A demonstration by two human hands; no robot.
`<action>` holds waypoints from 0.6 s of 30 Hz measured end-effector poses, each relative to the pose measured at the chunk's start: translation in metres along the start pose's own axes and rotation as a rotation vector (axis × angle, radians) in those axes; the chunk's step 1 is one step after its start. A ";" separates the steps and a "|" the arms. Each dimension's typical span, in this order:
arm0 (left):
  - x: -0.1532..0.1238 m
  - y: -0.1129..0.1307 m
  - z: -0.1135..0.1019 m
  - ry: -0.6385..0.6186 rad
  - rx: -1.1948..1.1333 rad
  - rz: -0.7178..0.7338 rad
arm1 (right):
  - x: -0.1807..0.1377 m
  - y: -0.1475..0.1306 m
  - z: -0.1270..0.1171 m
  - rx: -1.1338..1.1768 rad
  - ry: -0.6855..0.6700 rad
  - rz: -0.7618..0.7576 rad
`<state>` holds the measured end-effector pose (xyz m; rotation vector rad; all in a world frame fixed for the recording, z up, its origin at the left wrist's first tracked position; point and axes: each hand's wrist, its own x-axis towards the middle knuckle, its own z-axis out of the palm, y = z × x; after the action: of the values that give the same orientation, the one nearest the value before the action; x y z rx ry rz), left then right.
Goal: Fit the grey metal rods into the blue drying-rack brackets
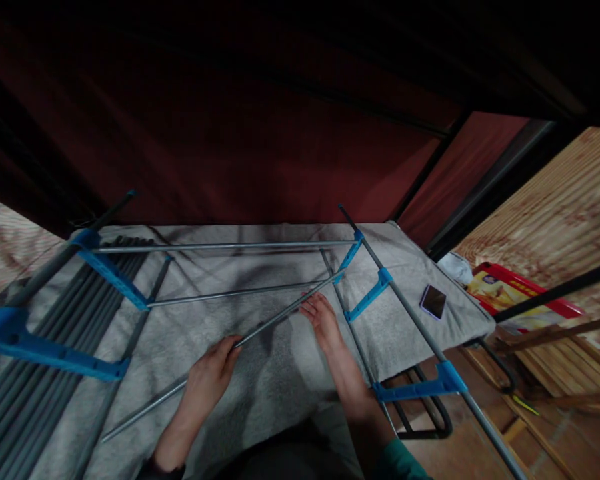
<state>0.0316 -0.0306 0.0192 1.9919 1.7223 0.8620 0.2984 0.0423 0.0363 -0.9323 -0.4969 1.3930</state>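
Note:
My left hand (211, 377) is wrapped around a thin metal tube (275, 319) that slants from the lower left to the upper right. My right hand (323, 319) is open beneath the tube's upper part, fingers extended and fingertips beside it; whether they touch is hard to tell. Around them stands a rack frame of grey tubes joined by blue plastic brackets. One blue bracket (115, 275) is at the left and another blue bracket (369, 295) at the right. Two crossbars, an upper crossbar (230, 246) and a lower crossbar (230, 293), span the two sides.
Several loose grey tubes (65, 320) lie bundled at the left on a grey cloth-covered surface (275, 387). A phone (433, 302) rests on the cloth at the right. Beyond it are a red and yellow package (510, 293) and a wooden chair (565, 363). A dark red panel (260, 153) rises behind.

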 end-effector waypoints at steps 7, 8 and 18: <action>0.000 -0.012 0.007 -0.086 0.018 -0.027 | 0.007 0.005 -0.015 -0.054 0.041 0.016; 0.001 -0.013 0.007 -0.100 0.011 -0.024 | 0.008 0.006 -0.018 -0.059 0.043 0.017; 0.000 -0.034 0.000 -0.064 0.170 -0.086 | 0.020 0.020 -0.046 -0.070 0.135 0.058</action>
<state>0.0055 -0.0239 -0.0023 2.0110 1.8848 0.6349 0.3248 0.0481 -0.0102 -1.0976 -0.4216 1.3609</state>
